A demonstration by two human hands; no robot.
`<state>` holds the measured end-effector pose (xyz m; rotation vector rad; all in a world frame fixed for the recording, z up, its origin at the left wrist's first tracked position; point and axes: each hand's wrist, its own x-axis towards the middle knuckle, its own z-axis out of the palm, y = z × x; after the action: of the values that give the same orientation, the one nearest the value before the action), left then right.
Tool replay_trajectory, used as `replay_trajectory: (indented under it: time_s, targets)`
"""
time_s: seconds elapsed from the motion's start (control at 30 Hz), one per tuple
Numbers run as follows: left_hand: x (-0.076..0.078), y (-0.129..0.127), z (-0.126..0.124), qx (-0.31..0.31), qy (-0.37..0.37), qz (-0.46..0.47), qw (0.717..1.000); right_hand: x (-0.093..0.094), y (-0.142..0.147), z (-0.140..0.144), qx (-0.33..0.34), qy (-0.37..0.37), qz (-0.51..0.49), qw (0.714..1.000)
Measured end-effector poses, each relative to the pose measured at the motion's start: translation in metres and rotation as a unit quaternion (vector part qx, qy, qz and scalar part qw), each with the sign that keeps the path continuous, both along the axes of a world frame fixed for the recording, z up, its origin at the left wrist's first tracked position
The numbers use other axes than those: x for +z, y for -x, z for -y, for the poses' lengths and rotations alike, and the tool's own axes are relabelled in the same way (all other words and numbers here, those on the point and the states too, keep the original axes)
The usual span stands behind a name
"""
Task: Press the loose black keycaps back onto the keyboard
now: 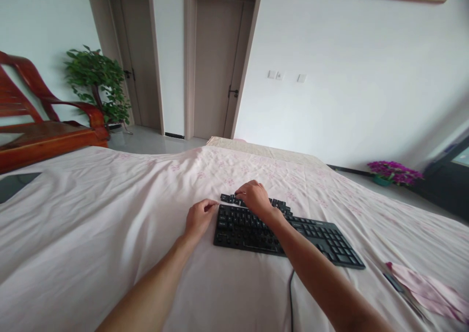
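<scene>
Fingers [240, 194] touch loose keycaps [229, 198] behind keyboard [249, 229].

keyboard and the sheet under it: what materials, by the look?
Keyboard: black matte plastic, probably; dull moulded keys, no glare. Bed sheet: thin woven fabric, likely cotton; pale pink, soft creases, faint flower print.

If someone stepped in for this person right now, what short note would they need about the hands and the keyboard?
Left hand: rests at the left end of the black keyboard, fingers curled; whether it pinches anything is unclear.
Right hand: on the loose black keycaps lying along the keyboard's far edge; grip unclear.
Keyboard lies on the pink sheet, cable trailing toward the person.
Done: some keycaps appear to be off. Left: cannot tell how many.
</scene>
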<state>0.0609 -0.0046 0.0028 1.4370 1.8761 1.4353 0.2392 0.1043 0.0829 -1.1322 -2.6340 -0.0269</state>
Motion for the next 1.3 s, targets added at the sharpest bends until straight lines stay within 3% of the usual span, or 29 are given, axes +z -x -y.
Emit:
replay_trajectory:
  time_s: [0.17, 0.33, 0.8, 1.3]
  targets:
    - [0.000, 0.000, 0.001, 0.005, 0.003, 0.003, 1.000, -0.006, -0.027, 0.056, 0.055, -0.014, -0.044, 0.997]
    - [-0.003, -0.001, 0.001, 0.002, -0.007, -0.002, 1.000, -0.022, -0.039, 0.081, 0.074, -0.041, -0.033, 0.996]
    - [-0.005, 0.000, 0.001, -0.002, -0.016, -0.004, 1.000, -0.034, -0.034, 0.091, 0.081, -0.103, 0.026, 0.991]
    - [-0.005, 0.000, 0.001, 0.001, -0.009, -0.008, 1.000, -0.039, -0.031, 0.093, 0.071, -0.117, 0.013, 0.990]
